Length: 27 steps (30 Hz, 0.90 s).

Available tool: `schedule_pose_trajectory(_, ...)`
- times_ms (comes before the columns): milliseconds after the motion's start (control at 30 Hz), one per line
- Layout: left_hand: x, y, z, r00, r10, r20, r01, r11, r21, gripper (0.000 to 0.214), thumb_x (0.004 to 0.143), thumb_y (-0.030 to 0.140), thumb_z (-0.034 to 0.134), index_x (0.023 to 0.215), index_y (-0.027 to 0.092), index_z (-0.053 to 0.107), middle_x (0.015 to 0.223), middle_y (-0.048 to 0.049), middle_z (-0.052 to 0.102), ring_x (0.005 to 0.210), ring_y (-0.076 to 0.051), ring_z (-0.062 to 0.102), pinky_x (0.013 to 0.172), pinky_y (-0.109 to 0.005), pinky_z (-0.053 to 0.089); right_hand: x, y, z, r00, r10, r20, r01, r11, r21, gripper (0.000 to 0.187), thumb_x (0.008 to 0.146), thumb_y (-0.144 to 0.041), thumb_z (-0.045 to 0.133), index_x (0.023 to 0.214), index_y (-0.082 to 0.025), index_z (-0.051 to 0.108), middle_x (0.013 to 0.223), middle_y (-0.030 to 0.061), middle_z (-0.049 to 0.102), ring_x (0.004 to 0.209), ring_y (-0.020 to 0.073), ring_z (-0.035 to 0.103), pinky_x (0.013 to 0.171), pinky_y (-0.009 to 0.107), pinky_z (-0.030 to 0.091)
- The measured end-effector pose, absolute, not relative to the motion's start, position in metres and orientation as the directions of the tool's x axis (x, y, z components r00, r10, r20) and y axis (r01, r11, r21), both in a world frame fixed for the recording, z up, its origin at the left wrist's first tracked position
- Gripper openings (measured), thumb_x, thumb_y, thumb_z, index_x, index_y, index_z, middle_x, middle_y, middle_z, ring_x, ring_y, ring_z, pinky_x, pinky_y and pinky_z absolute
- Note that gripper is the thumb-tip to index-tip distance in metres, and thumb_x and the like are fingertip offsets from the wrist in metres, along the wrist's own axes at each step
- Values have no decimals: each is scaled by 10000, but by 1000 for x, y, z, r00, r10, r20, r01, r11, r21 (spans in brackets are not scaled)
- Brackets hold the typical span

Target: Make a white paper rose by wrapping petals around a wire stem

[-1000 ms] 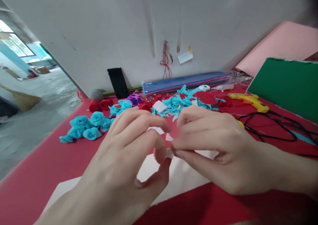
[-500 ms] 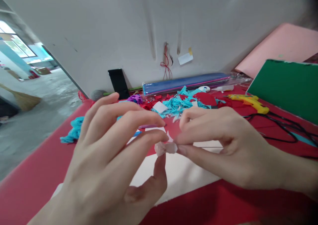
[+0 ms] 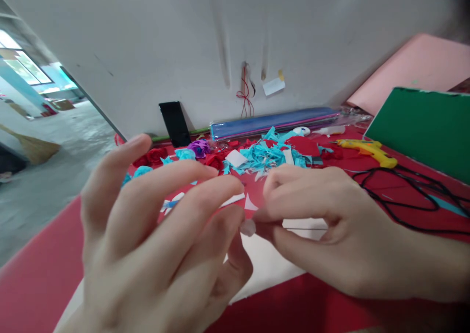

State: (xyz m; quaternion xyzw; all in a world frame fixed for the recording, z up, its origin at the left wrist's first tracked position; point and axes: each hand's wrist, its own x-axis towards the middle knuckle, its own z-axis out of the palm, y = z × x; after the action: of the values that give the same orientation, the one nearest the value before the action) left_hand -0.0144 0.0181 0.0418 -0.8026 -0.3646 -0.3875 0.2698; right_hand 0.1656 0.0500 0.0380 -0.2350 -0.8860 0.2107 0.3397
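Both my hands meet over a white paper sheet (image 3: 270, 259) on a red table (image 3: 44, 274). A small pale rolled paper piece (image 3: 248, 227) sits between them. My right hand (image 3: 323, 225) pinches it between thumb and forefinger. My left hand (image 3: 161, 245) has thumb and forefinger closed on its left end, the other fingers fanned upward. Behind the left hand lie turquoise paper roses (image 3: 183, 154), red roses (image 3: 157, 154) and a purple one (image 3: 200, 147).
Turquoise and red paper scraps (image 3: 262, 155) are heaped at mid-table. A yellow glue gun (image 3: 369, 150) with a black cord (image 3: 411, 191) lies to the right. Green (image 3: 422, 127) and pink (image 3: 414, 66) sheets lean at far right. A black phone (image 3: 175, 123) and packed crepe paper (image 3: 273, 121) stand against the wall.
My left hand has risen and come nearer the camera, its outer fingers spreading. It now covers most of the turquoise roses. The pale paper piece looks smaller between my fingertips.
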Motion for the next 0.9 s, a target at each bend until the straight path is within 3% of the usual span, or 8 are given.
schedule_pose_trajectory(133,-17,15,38,527,333,782,774,-567,-281,127,572,167,662,693,202,639,830,31,697,809,-237,632,991,-540,338,166,47,35,-649,521,554,280,841,-463,204,698,-15,491,575,-92,635,527,20,560,550,93,478,553,254,363)
schedule_pose_trajectory(267,-17,14,39,548,339,765,765,-574,-294,143,594,174,618,733,206,630,873,10,681,864,-257,609,1009,-557,312,167,47,34,-654,463,599,289,884,-368,176,704,-25,519,605,-84,653,524,21,564,581,109,460,594,287,367)
schedule_pose_trajectory(433,-16,17,43,579,368,727,736,-620,-272,211,588,151,611,795,190,610,923,-7,655,892,-266,578,1018,-593,278,171,53,35,-682,305,665,265,950,-164,163,741,-91,535,637,-97,660,539,17,559,636,135,448,654,342,369)
schedule_pose_trajectory(633,-21,20,37,619,364,696,720,-617,-318,256,608,117,598,844,195,538,1054,33,573,1004,-214,505,1093,-537,182,174,49,39,-732,276,623,332,943,-28,250,807,-130,476,659,-124,677,581,15,574,677,148,452,749,389,376)
schedule_pose_trajectory(800,-19,20,38,568,379,731,731,-641,-235,179,634,211,613,795,198,534,993,5,607,990,-226,512,1090,-527,201,175,51,42,-756,209,620,359,925,125,253,821,-113,471,640,-161,639,598,2,573,736,146,497,912,376,325)
schedule_pose_trajectory(900,-16,18,42,558,420,716,719,-676,-163,282,614,286,667,854,195,552,972,-25,605,988,-230,510,1076,-504,232,176,53,43,-690,118,714,352,917,189,364,897,-137,381,629,-195,622,593,-26,595,758,109,518,944,303,310)
